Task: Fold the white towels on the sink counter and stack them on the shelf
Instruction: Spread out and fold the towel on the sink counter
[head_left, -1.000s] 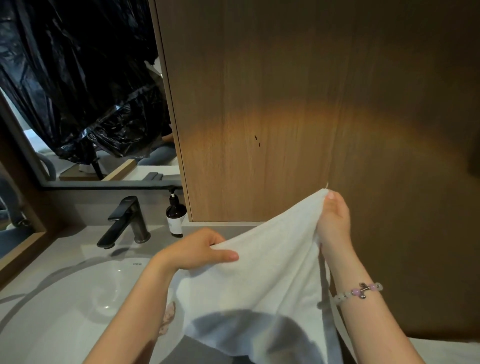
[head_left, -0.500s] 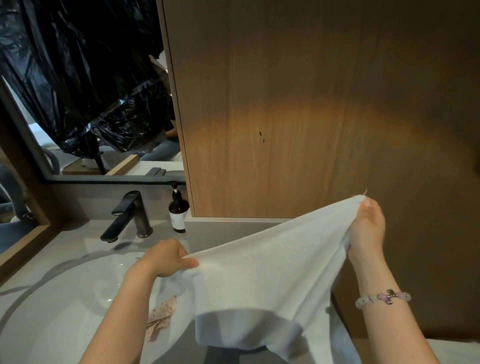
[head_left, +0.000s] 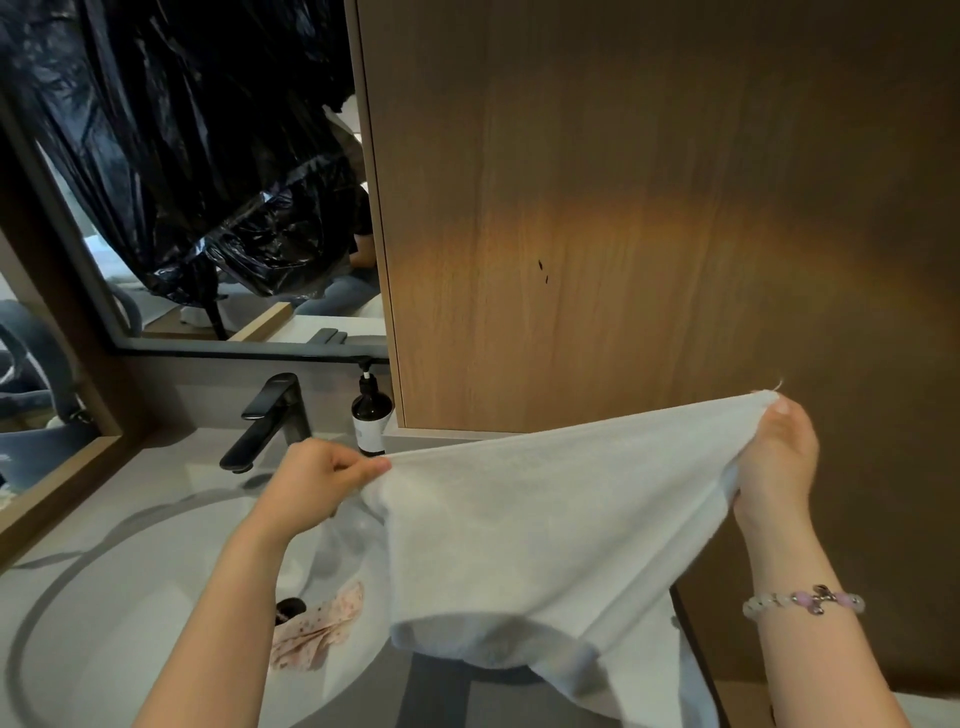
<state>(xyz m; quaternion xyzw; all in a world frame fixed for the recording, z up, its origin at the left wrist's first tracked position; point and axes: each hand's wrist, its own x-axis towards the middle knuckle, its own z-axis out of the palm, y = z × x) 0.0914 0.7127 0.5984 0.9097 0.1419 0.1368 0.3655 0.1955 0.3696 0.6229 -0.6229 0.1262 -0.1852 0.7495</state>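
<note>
At the far left I see a mirror (head_left: 156, 291) half covered by a black plastic bag (head_left: 197, 156). Below it, at the back edge of the surface (head_left: 166, 457), stands a dark faucet (head_left: 267, 421) over the white basin (head_left: 104, 623), with a brown pump bottle (head_left: 370, 415) just to its right against the back wall. A small pink patterned cloth (head_left: 317, 629) lies crumpled in the basin beside the drain.

My left hand (head_left: 317, 480) pinches one top corner of the white towel (head_left: 545, 519) between thumb and curled fingers, above the basin's right side. The towel is held in the air, its top edge pulled taut and rising to the right, the rest hanging down over the front edge of the surface. My right hand (head_left: 774, 457), higher up, grips the other top corner with bunched fingers; a beaded bracelet (head_left: 802, 603) sits on that wrist. Behind the towel is a wooden cabinet panel (head_left: 623, 208).
</note>
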